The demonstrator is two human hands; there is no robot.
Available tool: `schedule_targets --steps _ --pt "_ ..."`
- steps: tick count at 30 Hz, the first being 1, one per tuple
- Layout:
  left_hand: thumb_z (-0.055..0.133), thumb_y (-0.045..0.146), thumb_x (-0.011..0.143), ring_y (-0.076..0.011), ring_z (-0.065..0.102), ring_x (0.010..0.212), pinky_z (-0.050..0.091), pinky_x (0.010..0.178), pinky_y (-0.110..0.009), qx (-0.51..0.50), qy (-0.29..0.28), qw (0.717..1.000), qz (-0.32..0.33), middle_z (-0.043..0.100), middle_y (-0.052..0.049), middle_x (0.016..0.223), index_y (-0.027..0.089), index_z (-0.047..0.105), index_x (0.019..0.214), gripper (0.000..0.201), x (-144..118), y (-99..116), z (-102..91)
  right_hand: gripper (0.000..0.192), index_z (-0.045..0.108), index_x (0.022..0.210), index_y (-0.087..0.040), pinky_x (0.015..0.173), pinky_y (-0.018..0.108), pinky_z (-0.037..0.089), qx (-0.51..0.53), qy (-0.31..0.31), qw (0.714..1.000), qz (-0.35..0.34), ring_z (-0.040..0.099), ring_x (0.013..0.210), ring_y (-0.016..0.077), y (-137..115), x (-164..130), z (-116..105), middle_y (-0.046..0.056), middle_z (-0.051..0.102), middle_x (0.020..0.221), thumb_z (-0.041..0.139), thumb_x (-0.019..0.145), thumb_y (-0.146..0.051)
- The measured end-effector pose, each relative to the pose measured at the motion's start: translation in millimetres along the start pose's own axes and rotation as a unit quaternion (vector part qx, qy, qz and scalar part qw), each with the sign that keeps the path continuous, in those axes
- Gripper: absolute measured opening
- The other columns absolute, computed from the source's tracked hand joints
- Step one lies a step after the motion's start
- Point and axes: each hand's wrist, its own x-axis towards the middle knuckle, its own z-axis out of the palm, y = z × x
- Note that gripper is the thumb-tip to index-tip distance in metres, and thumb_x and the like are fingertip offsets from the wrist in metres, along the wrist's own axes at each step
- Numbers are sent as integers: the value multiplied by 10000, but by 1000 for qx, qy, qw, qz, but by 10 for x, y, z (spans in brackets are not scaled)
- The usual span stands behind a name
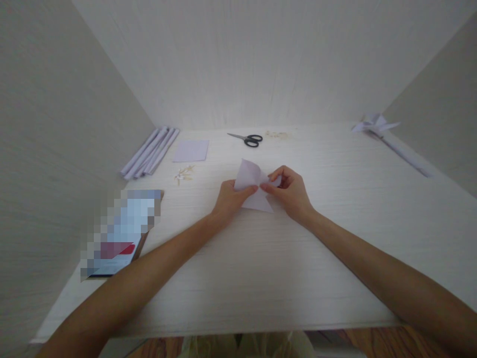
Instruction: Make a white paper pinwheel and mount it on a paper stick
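Observation:
Between my two hands is a white piece of paper (249,174) with curved and pointed corners, held just above the table. My left hand (230,199) grips its left side, the thumb pressed near the paper's middle. From the other side, my right hand (292,191) pinches a folded corner, with thumb and forefinger close to the centre. The two thumb tips almost meet there. The fingers beneath the paper are partly hidden.
Scissors (250,139) lie behind my hands. To the left are rolled paper tubes (151,151), square paper sheets (191,150), small pale sticks (184,174) and a partly blurred tablet (128,219). A paper pinwheel (400,149) rests at right. Walls enclose three sides.

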Motion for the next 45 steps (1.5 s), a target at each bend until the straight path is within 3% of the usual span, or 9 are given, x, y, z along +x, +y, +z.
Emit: schedule_targets --steps 4,12,17,21,26,31,36,45 --pt "661 337 568 -156 584 597 450 547 -264 -25 -14 1000 2 652 -69 710 92 644 752 306 -5 2 6 359 333 726 -231 456 209 417 74 -3 997 18 510 512 80 -47 -49 41 -57 544 676 659 577 -229" --pt "666 332 573 -157 587 608 450 550 -261 -17 -18 1000 -2 661 -74 723 97 650 754 297 -15 32 2 506 233 885 -277 402 188 393 82 -3 996 28 505 425 84 -51 -63 38 -105 506 580 642 594 -215" --pt "702 291 532 -171 596 646 461 637 -301 -45 -89 995 -27 659 -75 723 90 641 770 318 26 18 -51 597 232 950 -280 429 205 427 94 -21 994 47 518 419 87 11 -9 -28 -105 531 568 686 563 -244" --pt "704 241 521 -152 590 641 449 667 -286 -98 -197 974 -50 658 -62 704 95 640 755 283 43 77 -99 698 241 1009 -282 446 219 448 123 -76 985 100 526 414 90 -9 50 -133 -110 557 552 716 501 -233" --pt "627 331 576 -138 569 622 426 612 -251 -127 -253 957 -58 645 -49 663 112 638 686 246 29 181 -154 727 267 1046 -275 432 213 450 110 -205 962 139 542 430 99 -69 93 -251 -95 578 564 720 487 -168" --pt "600 384 581 -104 502 492 355 505 -227 -17 -282 957 -60 594 -29 540 99 632 601 288 6 231 -161 707 261 1075 -267 403 185 428 42 -290 947 133 549 437 101 -88 98 -287 -79 587 582 691 533 -122" --pt "672 264 527 -115 535 517 368 510 -229 99 -256 959 -75 624 -27 587 112 649 663 205 -20 218 -112 700 249 1083 -262 419 184 434 24 -295 947 127 556 453 99 -91 91 -266 -79 587 588 677 548 -119" --pt "689 225 502 -130 537 483 367 462 -232 121 -194 972 -51 621 -35 545 121 641 596 148 -9 158 -89 698 270 1077 -267 387 170 400 37 -263 956 127 538 420 96 -100 72 -241 -98 572 535 688 534 -134"
